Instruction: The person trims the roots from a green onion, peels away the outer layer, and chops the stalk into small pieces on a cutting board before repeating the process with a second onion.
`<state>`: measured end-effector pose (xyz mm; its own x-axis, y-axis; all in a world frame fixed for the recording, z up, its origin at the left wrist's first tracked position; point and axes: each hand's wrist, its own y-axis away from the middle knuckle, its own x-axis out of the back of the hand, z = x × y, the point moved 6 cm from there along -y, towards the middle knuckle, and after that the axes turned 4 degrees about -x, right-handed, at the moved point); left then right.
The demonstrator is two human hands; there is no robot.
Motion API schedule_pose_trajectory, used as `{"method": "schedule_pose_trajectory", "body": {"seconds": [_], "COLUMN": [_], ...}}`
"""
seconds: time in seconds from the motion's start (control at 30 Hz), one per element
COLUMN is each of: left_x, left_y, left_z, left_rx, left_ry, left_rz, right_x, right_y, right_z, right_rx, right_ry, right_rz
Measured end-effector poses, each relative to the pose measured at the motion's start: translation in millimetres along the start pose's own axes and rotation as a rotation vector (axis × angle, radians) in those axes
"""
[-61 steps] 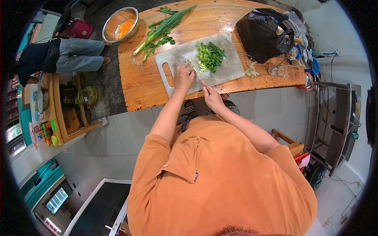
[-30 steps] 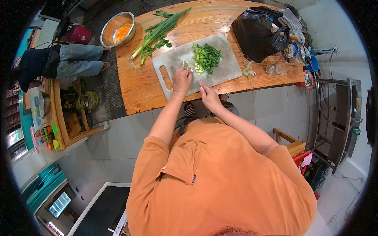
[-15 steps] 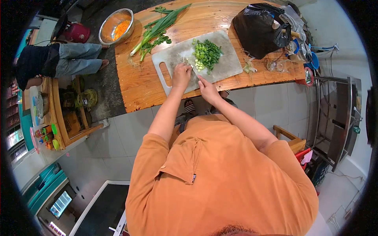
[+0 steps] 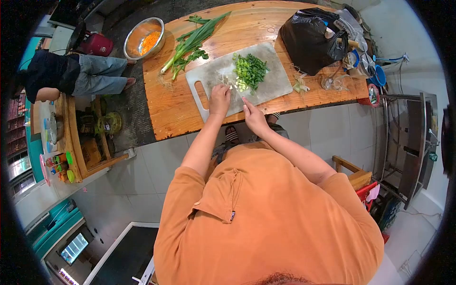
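Note:
My left hand [image 4: 220,99] is closed with bent fingers on the left part of the white cutting board [image 4: 280,80]. Pale, stringy scallion root ends [image 4: 223,80] show at its fingertips. My right hand [image 4: 255,118] is wrapped round the handle of a knife [image 4: 244,99] at the board's near edge; the blade is thin and hard to see. Right of the fingertips and beyond the knife lies a pile of chopped scallions [image 4: 252,71], with pale pieces on its near side. Whole scallions [image 4: 194,43] lie past the board's far left corner.
A metal bowl [image 4: 130,48] of shredded orange food stands at the table's far left. To the right are a black plastic bag [image 4: 308,40], scallion trimmings [image 4: 300,84] and a clear glass vessel [image 4: 329,81]. Another person [image 4: 95,73] stands beyond the table's left side.
My right hand and the knife have shifted slightly right, away from my left fingertips. The camera view has shifted a little, and the other person's arm shows more.

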<state>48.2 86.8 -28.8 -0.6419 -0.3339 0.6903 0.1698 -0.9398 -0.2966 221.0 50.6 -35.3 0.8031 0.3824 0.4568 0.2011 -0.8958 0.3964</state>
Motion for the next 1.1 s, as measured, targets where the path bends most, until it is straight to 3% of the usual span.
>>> {"method": "schedule_pose_trajectory", "body": {"seconds": [0.03,0.13,0.47,0.77,0.87,1.0,1.1], "left_x": [1,0,-5,-2,1,-2,-3], "left_y": [-1,-5,-8,-9,-6,-2,-2], "left_z": [0,-1,-7,-5,-9,-16,-15], "left_rx": [0.014,0.025,0.075,0.046,0.085,0.114,0.094], "left_ry": [0.007,0.01,0.025,0.05,0.055,0.054,0.016], "left_rz": [-0.02,-0.049,-0.137,-0.083,-0.022,-0.025,-0.007], "right_x": [0,-3,-10,-19,-11,-11,-8], "right_y": [3,11,2,-23,-5,-2,-7], "right_z": [-4,-7,6,6,3,12,7], "right_rx": [0.087,-0.025,0.048,0.059,-0.12,-0.095,0.047], "right_ry": [-0.04,-0.029,-0.054,0.0,0.083,0.093,0.014], "right_rz": [0.011,-0.06,-0.024,-0.011,-0.092,-0.079,0.001]}}
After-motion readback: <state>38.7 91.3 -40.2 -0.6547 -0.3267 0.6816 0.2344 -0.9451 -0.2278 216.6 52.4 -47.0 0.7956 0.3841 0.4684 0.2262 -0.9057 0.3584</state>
